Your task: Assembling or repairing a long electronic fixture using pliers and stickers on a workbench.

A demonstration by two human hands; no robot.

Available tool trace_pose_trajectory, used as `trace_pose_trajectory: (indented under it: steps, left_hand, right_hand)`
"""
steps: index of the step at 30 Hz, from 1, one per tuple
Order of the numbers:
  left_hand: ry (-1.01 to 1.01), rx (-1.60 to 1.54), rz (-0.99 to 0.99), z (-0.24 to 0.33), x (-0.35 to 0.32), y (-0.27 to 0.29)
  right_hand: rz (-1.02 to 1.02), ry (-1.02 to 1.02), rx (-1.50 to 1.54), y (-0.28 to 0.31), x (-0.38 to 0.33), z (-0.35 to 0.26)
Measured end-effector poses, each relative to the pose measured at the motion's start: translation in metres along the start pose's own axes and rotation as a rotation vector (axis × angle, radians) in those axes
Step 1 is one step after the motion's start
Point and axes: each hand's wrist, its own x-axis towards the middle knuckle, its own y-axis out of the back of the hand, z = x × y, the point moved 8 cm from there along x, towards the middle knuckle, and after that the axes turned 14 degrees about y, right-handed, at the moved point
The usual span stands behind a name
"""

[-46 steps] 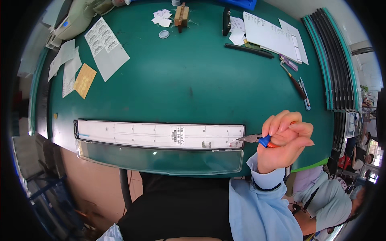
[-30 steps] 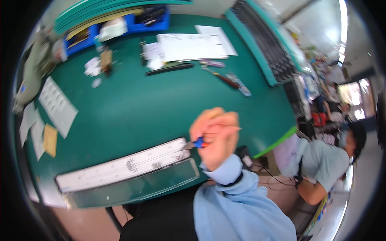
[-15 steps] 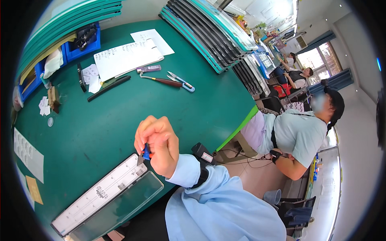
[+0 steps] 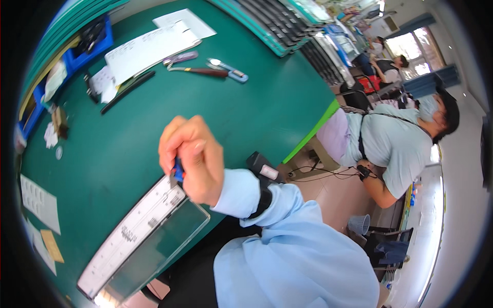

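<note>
My right hand (image 4: 192, 156) is closed around a small tool with a blue and red handle (image 4: 178, 170), held at the right end of a long white strip (image 4: 134, 227). The strip lies along the near edge of the green table (image 4: 241, 110), with a clear rectangular cover (image 4: 154, 249) beside it. A light blue sleeve and a dark wrist band cover my right forearm. My left hand is out of view.
Papers (image 4: 146, 49), a black pen (image 4: 127, 91), pliers (image 4: 197, 72) and a blue-handled tool (image 4: 228, 71) lie at the far side. A blue bin (image 4: 90, 43) stands far left. Label sheets (image 4: 38, 203) lie at the left. A seated person (image 4: 390, 138) works to the right.
The view has swung right and tilted, bringing the seated person and the room into sight. My right hand keeps hold of the tool at the strip's end.
</note>
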Motion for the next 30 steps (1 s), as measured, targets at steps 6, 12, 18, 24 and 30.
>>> trace_pose_trajectory:
  steps: [6, 12, 18, 24, 30]
  left_hand:
    - [-0.004, 0.021, -0.065, -0.019, -0.026, 0.002]
    - [0.043, 0.033, -0.158, -0.036, -0.055, 0.005]
    - [0.099, 0.046, -0.315, -0.056, -0.082, -0.008]
    - [0.151, 0.076, -0.464, -0.073, -0.111, -0.032]
    - [0.117, 0.158, -0.62, -0.084, -0.132, -0.061]
  right_hand:
    - [0.095, 0.084, 0.002, 0.002, 0.005, -0.001]
    - [0.019, -0.002, 0.095, 0.003, 0.01, -0.001]
    - [0.09, -0.041, 0.077, 0.016, 0.007, 0.003]
    - [0.122, -0.036, 0.057, 0.015, 0.01, -0.006]
    - [0.023, 0.047, 0.047, -0.001, 0.009, -0.01]
